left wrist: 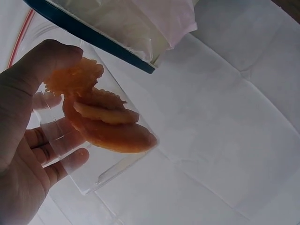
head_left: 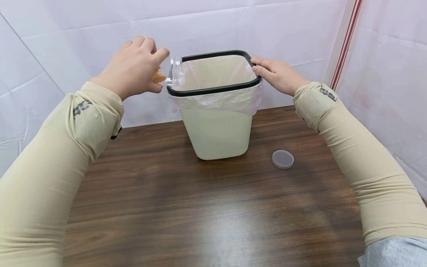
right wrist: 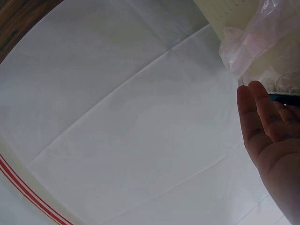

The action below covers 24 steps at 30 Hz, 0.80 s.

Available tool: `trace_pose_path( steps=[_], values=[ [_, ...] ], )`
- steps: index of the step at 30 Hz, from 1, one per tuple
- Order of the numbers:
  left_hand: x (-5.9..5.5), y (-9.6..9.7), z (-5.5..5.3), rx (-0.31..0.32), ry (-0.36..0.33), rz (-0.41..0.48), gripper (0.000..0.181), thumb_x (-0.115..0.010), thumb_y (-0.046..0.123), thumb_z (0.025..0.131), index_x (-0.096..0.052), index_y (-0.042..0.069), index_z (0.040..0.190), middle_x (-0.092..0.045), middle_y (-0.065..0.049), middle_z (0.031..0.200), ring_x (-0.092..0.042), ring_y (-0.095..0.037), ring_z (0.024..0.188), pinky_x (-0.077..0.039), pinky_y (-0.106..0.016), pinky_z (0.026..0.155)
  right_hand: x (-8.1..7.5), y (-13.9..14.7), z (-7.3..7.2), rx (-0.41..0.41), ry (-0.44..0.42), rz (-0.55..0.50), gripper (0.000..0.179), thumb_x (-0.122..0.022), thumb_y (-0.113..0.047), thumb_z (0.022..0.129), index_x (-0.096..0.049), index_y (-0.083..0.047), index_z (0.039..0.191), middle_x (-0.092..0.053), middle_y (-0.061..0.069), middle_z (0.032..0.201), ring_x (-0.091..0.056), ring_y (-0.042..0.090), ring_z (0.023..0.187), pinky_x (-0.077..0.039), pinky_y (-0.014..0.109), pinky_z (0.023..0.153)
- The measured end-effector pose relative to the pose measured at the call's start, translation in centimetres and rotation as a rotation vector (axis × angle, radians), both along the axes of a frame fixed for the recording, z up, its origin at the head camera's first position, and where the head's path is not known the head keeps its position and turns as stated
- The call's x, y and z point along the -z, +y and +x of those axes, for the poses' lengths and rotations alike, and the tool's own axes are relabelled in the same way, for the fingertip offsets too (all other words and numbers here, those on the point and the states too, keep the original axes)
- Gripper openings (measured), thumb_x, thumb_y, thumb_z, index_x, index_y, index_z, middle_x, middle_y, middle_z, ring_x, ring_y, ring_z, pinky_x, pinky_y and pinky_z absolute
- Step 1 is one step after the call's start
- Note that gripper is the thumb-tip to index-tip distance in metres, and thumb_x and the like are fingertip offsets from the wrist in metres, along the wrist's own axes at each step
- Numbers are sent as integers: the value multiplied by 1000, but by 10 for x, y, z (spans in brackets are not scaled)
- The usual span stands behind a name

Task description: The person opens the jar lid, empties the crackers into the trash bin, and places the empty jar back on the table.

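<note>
My left hand (head_left: 135, 68) grips a clear plastic jar (head_left: 178, 70) tipped onto its side, with its mouth at the left edge of a bin (head_left: 218, 131). Orange, ridged pieces that look like dried fruit (left wrist: 110, 126) lie inside the jar, seen through its wall in the left wrist view. The bin is pale green, with a black rim (head_left: 213, 90) and a thin pinkish bag (head_left: 230, 103) folded over the edge. On the bin's right side my right hand (head_left: 277, 73) rests against the rim, its fingers nearly straight in the right wrist view (right wrist: 274, 140).
A round clear lid (head_left: 282, 158) lies flat on the dark wooden table (head_left: 160, 207), right of the bin. White sheeting (head_left: 213, 29) hangs behind the bin and along the right side, with a red-striped strip (head_left: 347, 40) at the corner.
</note>
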<state>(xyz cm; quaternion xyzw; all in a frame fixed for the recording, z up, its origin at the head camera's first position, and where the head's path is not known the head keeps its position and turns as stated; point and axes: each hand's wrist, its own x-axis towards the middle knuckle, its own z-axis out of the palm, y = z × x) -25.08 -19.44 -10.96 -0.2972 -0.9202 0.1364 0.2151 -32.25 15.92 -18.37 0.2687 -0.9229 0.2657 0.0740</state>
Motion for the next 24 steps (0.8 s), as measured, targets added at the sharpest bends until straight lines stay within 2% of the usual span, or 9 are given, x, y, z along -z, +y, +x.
trace_pose_path(
  steps=[20,24],
  values=[
    [-1,10,1,15,73,-158,58,-78,19,70,-45,-3,113,-50,-30,106,-45,-46,102,-42,-56,84,1,-2,-1,16,-2,0,57,-31,-42,102,-30,-13,151,-26,6,158,-21,29,148,-16,45,121],
    [0,12,1,33,99,-179,57,-79,19,70,-46,-3,111,-51,-30,104,-46,-47,101,-43,-56,83,0,-3,-1,18,-1,3,57,-31,-42,102,-31,-12,151,-27,7,158,-21,29,148,-16,45,121]
  ],
)
